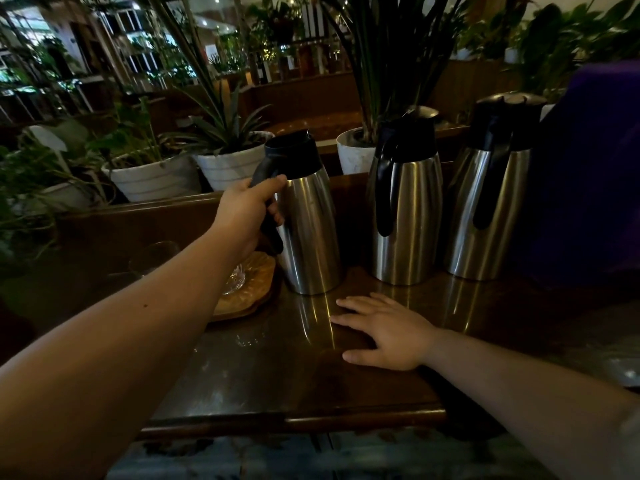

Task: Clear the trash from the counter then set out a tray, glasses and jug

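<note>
My left hand grips the black handle of a steel jug with a black top, which leans slightly left on the dark wooden counter. A wooden tray lies just left of the jug, partly hidden by my left forearm. A clear glass stands on the tray, and another glass shows dimly further left. My right hand rests flat on the counter in front of the jugs, fingers spread, holding nothing.
Two more steel jugs stand to the right of the held one. A dark purple object fills the far right. White plant pots line the back behind the counter.
</note>
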